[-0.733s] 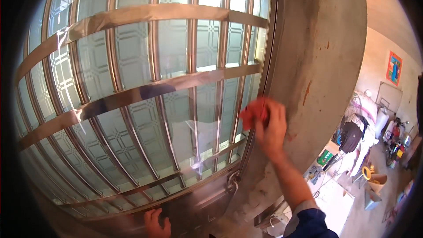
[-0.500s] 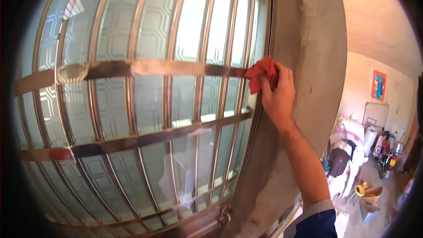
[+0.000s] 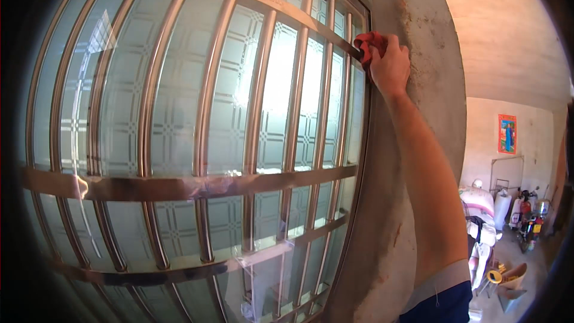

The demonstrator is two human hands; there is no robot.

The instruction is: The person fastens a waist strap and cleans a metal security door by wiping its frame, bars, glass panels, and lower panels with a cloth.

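My right hand (image 3: 391,66) is closed on a red cloth (image 3: 368,44), bunched between thumb and fingers. The cloth presses against the right end of the upper horizontal metal band (image 3: 287,7) of a window grille, beside the frame. Shiny upright metal bars (image 3: 206,84) cross the bands in front of patterned, greenish glass (image 3: 179,84). My right forearm (image 3: 427,173) reaches up from the lower edge, with a dark blue sleeve and grey cuff at the elbow. My left hand is out of the picture.
A rough grey wall edge (image 3: 388,203) runs alongside the window frame. Beyond it, a room holds a poster (image 3: 507,134) on the wall, a motorbike (image 3: 527,221), a yellow stool (image 3: 494,277) and a pink-and-white covered heap (image 3: 478,200).
My right hand has gone up with the red cloth, from the middle band to the upper band. The view has tilted upward, so the grille sits lower in the picture.
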